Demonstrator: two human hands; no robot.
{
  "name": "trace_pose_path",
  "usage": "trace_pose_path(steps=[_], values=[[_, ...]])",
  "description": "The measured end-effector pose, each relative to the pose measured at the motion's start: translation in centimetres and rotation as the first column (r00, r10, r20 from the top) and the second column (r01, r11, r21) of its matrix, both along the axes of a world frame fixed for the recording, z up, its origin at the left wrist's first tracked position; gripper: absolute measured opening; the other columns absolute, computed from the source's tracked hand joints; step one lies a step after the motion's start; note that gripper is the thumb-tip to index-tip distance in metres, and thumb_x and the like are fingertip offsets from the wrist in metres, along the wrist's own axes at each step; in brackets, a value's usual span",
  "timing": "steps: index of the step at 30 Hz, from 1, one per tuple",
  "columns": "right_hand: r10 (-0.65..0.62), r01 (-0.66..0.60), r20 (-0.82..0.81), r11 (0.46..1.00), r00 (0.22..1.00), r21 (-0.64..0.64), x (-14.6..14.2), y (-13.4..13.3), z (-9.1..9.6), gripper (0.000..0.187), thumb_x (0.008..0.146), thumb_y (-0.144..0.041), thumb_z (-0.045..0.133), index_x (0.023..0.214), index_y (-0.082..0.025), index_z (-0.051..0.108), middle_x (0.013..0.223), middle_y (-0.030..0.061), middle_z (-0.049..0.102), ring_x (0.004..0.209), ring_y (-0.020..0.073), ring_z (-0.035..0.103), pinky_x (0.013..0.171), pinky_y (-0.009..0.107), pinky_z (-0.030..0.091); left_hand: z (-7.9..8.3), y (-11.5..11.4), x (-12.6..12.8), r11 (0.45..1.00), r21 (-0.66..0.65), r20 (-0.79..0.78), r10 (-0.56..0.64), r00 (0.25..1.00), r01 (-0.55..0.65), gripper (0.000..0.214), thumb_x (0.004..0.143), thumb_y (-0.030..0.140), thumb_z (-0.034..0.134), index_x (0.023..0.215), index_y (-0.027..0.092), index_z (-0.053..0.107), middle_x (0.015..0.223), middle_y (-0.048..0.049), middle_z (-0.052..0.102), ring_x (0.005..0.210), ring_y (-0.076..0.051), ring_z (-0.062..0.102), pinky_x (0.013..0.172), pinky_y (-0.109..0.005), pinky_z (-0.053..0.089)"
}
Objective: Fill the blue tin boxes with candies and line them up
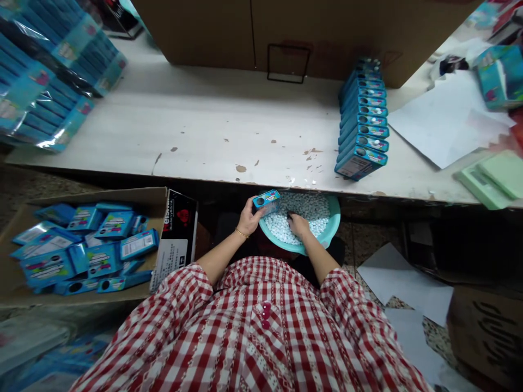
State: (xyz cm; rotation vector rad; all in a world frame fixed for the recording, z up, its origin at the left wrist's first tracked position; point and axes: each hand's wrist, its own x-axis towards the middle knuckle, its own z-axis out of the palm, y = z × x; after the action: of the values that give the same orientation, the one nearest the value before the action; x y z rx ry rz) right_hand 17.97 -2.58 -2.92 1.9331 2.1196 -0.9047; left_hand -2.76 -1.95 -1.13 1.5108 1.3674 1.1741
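My left hand (247, 216) is closed around a small blue candy box (266, 198), held at the left rim of a turquoise basin (335, 218). Small white candies (281, 228) fill the basin, which sits low in front of my lap, below the table edge. Inside it, my right hand (300, 225) reaches down to the candies with its fingers closed. Something small and dark shows at those fingertips, too small to name. On the table to the right stands a row of similar blue boxes (362, 125), with white candies showing at the tops of some.
A carton (165, 245) of loose blue boxes (100, 258) stands at lower left. Wrapped blue packs (44, 81) lie on the white table (204, 130) at far left. A large cardboard box (306, 27) stands behind. Paper (441, 120) and a pale green device (490, 177) lie right.
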Motion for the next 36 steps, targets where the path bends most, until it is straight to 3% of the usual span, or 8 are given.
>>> trace_pose_path(steps=[4,7,14,17,21,27,32,36], values=[[-0.160,0.164,-0.329,0.986,0.931,-0.017,2.0,0.0,-1.0,0.033,0.079,-0.028,0.047,0.109,-0.019,0.060,0.103,0.0107,0.063,0.096,0.0248,0.057,0.083,0.034,0.043,0.4,-0.2,-1.1,0.999,-0.004,0.038,0.036,0.999,-0.036,0.044,0.077,0.037,0.057,0.113,0.015,0.046,0.104,-0.0087,0.058,0.096,-0.020,0.057,0.090,-0.038,0.045],[-0.162,0.187,-0.496,0.982,0.853,-0.001,4.5,-0.5,0.1,0.034,0.076,-0.030,0.049,0.104,-0.015,0.059,0.093,0.0088,0.064,0.085,0.0211,0.057,0.078,0.031,0.044,0.9,-0.3,-1.6,0.998,0.023,0.019,0.054,0.998,-0.055,0.042,0.076,0.036,0.058,0.112,0.016,0.047,0.103,-0.0080,0.059,0.095,-0.020,0.057,0.090,-0.036,0.045],[-0.063,0.122,-0.546,0.990,0.836,0.072,7.8,-0.9,8.1,0.037,0.076,-0.041,0.052,0.103,-0.016,0.058,0.090,0.0054,0.064,0.080,0.0181,0.056,0.072,0.029,0.044,1.7,-0.1,0.0,0.994,0.074,-0.159,-0.068,0.985,0.081,0.036,0.077,0.029,0.057,0.111,0.017,0.050,0.102,-0.0064,0.061,0.092,-0.019,0.058,0.085,-0.033,0.046],[0.015,0.019,-0.434,0.997,0.901,0.075,7.1,-0.4,12.2,0.036,0.080,-0.040,0.050,0.107,-0.018,0.059,0.094,0.0044,0.065,0.084,0.0176,0.058,0.075,0.027,0.044,1.7,-0.1,1.4,0.978,0.089,-0.227,-0.164,0.960,0.188,0.036,0.077,0.024,0.054,0.112,0.016,0.050,0.108,-0.0091,0.059,0.098,-0.021,0.057,0.089,-0.035,0.045],[0.148,-0.147,-0.007,0.987,0.989,0.064,4.4,0.4,16.4,0.031,0.081,-0.036,0.050,0.106,-0.023,0.063,0.106,0.0053,0.065,0.097,0.0208,0.058,0.084,0.031,0.043,1.6,-0.2,2.9,0.963,0.085,-0.302,-0.221,0.927,0.257,0.038,0.077,0.020,0.051,0.114,0.015,0.050,0.112,-0.0116,0.058,0.104,-0.024,0.054,0.092,-0.039,0.042],[0.259,-0.278,0.381,0.960,0.888,-0.004,-0.3,0.4,19.9,0.032,0.085,-0.033,0.041,0.102,-0.017,0.064,0.101,0.0143,0.064,0.093,0.0272,0.060,0.078,0.038,0.045,1.4,-0.4,3.5,0.959,0.044,-0.370,-0.244,0.897,0.279,0.039,0.076,0.018,0.050,0.115,0.014,0.051,0.113,-0.0131,0.058,0.105,-0.026,0.053,0.093,-0.044,0.039],[0.238,-0.290,0.397,0.954,0.887,0.076,2.0,-0.2,20.2,0.031,0.087,-0.035,0.039,0.107,-0.021,0.059,0.105,0.0100,0.063,0.088,0.0257,0.062,0.073,0.035,0.045,1.0,-0.4,2.8,0.963,0.095,-0.280,-0.219,0.935,0.254,0.038,0.077,0.020,0.050,0.114,0.013,0.051,0.113,-0.0129,0.058,0.104,-0.024,0.054,0.092,-0.041,0.041],[0.137,-0.145,0.406,0.989,0.904,-0.010,6.4,-0.6,15.5,0.031,0.087,-0.035,0.043,0.113,-0.022,0.054,0.108,0.0101,0.062,0.091,0.0233,0.061,0.072,0.032,0.044,0.9,-0.5,1.5,0.970,0.095,-0.203,-0.202,0.958,0.225,0.038,0.078,0.024,0.052,0.115,0.016,0.050,0.113,-0.0111,0.058,0.104,-0.023,0.055,0.092,-0.038,0.042]])
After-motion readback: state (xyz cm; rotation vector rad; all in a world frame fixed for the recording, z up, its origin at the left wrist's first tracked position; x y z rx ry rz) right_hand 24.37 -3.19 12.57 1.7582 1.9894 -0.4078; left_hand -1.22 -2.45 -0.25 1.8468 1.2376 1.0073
